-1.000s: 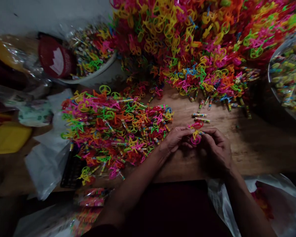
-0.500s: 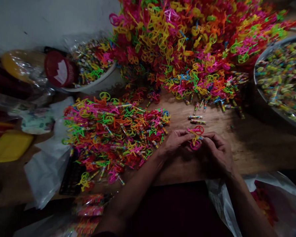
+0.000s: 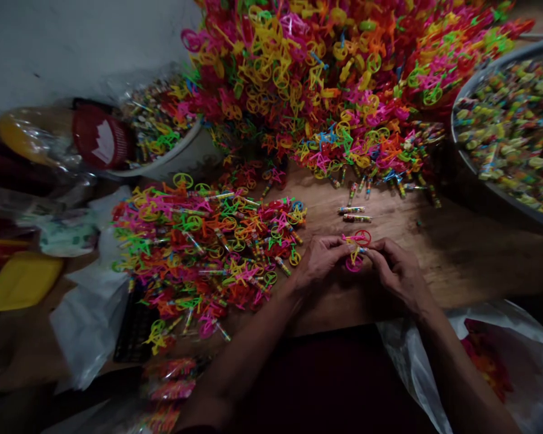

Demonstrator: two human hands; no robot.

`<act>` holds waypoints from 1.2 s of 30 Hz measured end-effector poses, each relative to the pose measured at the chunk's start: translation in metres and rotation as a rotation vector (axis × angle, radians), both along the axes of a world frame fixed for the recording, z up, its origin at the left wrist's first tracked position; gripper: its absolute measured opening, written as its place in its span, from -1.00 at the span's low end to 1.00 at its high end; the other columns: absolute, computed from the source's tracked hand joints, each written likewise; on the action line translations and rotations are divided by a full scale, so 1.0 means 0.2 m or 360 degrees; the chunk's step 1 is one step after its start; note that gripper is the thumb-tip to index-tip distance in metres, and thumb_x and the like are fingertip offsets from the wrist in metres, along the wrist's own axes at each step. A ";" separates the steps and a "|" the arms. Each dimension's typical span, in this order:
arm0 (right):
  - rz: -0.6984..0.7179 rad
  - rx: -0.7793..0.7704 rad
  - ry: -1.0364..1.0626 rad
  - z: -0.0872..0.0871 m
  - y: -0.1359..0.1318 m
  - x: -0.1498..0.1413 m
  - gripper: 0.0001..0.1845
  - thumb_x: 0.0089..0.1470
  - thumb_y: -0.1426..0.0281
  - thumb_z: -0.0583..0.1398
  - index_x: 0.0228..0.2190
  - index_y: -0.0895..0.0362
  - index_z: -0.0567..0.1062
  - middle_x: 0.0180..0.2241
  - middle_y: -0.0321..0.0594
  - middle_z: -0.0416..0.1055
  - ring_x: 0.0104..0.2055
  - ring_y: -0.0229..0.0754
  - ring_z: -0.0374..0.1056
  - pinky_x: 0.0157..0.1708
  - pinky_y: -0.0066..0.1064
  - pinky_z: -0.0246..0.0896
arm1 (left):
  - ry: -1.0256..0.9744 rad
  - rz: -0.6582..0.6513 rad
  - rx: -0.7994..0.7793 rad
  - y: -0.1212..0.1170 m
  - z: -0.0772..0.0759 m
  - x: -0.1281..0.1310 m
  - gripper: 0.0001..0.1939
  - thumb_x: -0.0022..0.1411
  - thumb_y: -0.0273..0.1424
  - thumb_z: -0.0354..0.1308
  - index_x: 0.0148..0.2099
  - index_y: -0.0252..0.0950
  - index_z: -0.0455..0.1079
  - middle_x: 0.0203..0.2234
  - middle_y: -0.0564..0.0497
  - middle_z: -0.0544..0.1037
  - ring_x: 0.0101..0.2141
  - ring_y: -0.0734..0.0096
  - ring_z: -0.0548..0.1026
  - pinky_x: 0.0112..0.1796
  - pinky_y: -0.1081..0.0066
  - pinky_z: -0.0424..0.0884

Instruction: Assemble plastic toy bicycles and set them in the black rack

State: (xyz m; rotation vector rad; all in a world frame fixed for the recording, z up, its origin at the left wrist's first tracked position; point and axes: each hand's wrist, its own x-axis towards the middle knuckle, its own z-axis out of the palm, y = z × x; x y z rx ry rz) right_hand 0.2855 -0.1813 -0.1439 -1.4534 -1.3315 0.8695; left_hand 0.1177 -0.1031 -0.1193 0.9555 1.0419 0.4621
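Between my hands is a small plastic toy (image 3: 353,260) with ring-shaped wheels in red and magenta and a yellow part. My left hand (image 3: 322,258) pinches its left side between thumb and fingers. From the toy's right side a short candy-filled tube (image 3: 362,249) sticks out, its end at the thumb and forefinger of my right hand (image 3: 400,271), which are pinched together. Just beyond, two loose tubes (image 3: 356,218) of the same sort lie on the wooden table (image 3: 452,259). Left of my left hand spreads a pile of toys with tubes (image 3: 217,247).
A tall heap of bright plastic pieces (image 3: 298,78) fills the back. At right stands a metal basin (image 3: 455,129) full of wrapped tubes. A white tub (image 3: 185,150) and red basket (image 3: 102,135) are back left. Plastic bags (image 3: 85,313) hang by the left edge.
The camera view has shifted slightly. Both hands remain at the same toy, with the right fingers slightly shifted around the tube end.
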 end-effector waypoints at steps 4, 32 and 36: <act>0.0082 0.0007 0.0096 0.00 0.03 -0.08 -0.76 0.32 0.21 0.18 -0.27 0.08 0.57 -0.33 -0.22 0.61 -0.34 -0.20 0.51 -0.33 -0.39 0.41 | 0.0062 -0.0015 0.0024 0.01 -0.01 -0.07 -0.50 -0.10 -0.01 0.49 -0.38 -0.39 0.57 -0.50 0.01 0.59 -0.48 0.51 0.45 -0.37 0.49 0.35; -0.0019 0.0435 -0.1565 -0.32 0.50 0.02 -0.69 0.24 0.55 0.00 -0.02 0.25 0.39 -0.14 0.08 0.42 -0.15 0.04 0.23 -0.17 -0.21 0.14 | 0.2014 -0.0199 0.1661 0.71 0.31 0.04 -0.76 0.38 -0.23 0.23 -0.01 -0.24 0.53 -0.07 -0.10 0.64 -0.04 0.13 0.59 -0.12 0.32 0.42; 0.0003 0.0478 -0.1426 -0.31 0.49 0.02 -0.70 0.28 0.51 0.00 0.00 0.21 0.37 -0.11 0.07 0.44 -0.09 0.05 0.27 -0.11 -0.20 0.19 | 0.1993 -0.0171 0.1665 0.82 0.14 0.16 -0.62 0.31 -0.28 0.32 0.13 -0.26 0.45 0.07 -0.17 0.54 0.04 0.08 0.56 -0.10 0.30 0.43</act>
